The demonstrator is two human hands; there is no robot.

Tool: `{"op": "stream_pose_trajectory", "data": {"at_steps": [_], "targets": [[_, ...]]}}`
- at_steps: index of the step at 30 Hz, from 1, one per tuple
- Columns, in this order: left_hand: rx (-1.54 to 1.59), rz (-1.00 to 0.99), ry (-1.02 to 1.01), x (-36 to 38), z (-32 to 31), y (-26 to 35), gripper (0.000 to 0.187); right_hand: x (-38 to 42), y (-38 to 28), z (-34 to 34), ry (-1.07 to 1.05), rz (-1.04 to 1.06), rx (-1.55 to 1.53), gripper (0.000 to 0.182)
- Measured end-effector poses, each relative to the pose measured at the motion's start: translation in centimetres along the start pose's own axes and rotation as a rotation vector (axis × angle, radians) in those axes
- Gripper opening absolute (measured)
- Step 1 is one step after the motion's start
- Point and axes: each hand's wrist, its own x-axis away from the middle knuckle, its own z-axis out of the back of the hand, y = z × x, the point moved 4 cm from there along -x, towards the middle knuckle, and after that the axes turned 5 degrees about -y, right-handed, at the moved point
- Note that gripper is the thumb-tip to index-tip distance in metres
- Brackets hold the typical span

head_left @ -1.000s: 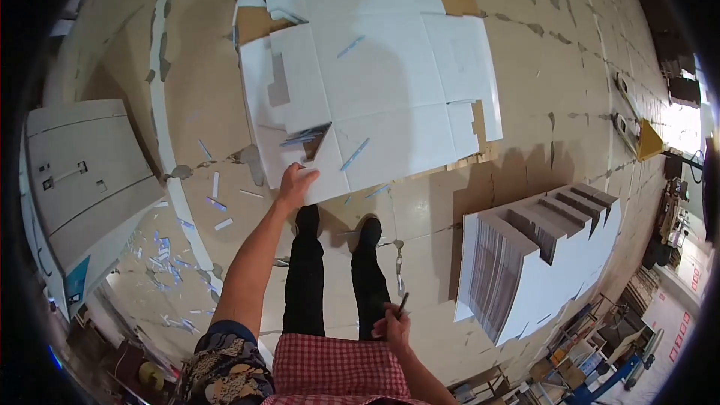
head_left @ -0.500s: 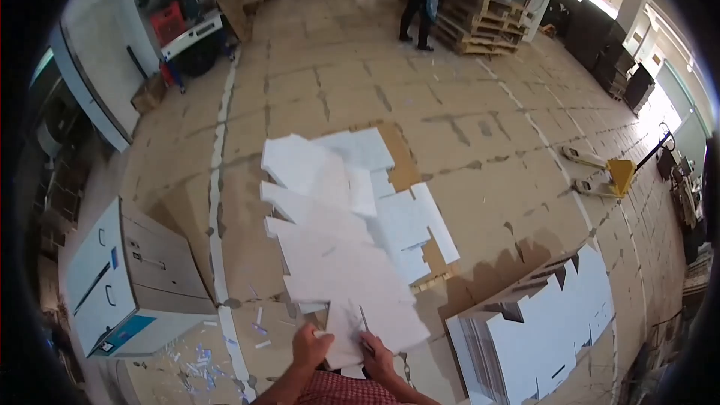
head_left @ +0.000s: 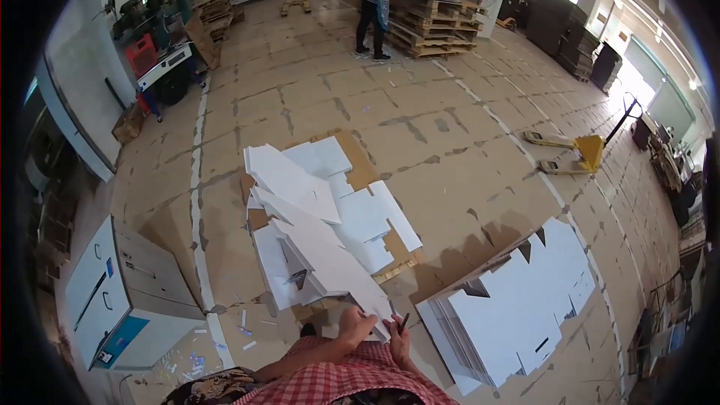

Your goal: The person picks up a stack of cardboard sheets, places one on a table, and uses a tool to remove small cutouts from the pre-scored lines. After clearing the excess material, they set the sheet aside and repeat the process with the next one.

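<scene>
Cardboard sheet [head_left: 328,253] | left hand [head_left: 356,325] closed on edge | right hand [head_left: 400,337] curled around tool [head_left: 405,322] | stack [head_left: 517,300] nearby

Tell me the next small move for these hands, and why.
I'd probably slide the left hand slightly farther along the raised white sheet, away from the right hand: that one holds a slim dark tool at the sheet's near end, close to the left fingers.

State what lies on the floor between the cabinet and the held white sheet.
Head view: between cabinet and sheet, the floor bears a white line and small scattered scraps.
</scene>
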Motion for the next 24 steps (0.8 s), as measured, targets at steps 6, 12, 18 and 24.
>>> {"op": "stream_pose_trajectory", "data": {"at_steps": [6, 12, 18, 24], "targets": [[0.084, 0.041, -0.057, -2.1, -3.5, 0.2, 0.029, -0.7, -0.5, 1.8, 0.103, -0.087, -0.105, 0.028], [0.053, -0.133, -0.078, -2.2, -8.2, -0.1, 0.028, 0.7, 0.4, 5.6, 0.21, -0.01, 0.014, 0.026], [0.041, -0.278, -0.185, -1.1, -11.5, 2.8, 0.025, 3.2, -1.8, 8.7, 0.219, -0.176, 0.188, 0.023], [0.071, -0.299, -0.26, -1.6, -13.1, 4.7, 0.024, 4.3, -2.9, 7.9, 0.17, -0.205, 0.185, 0.024]]}}
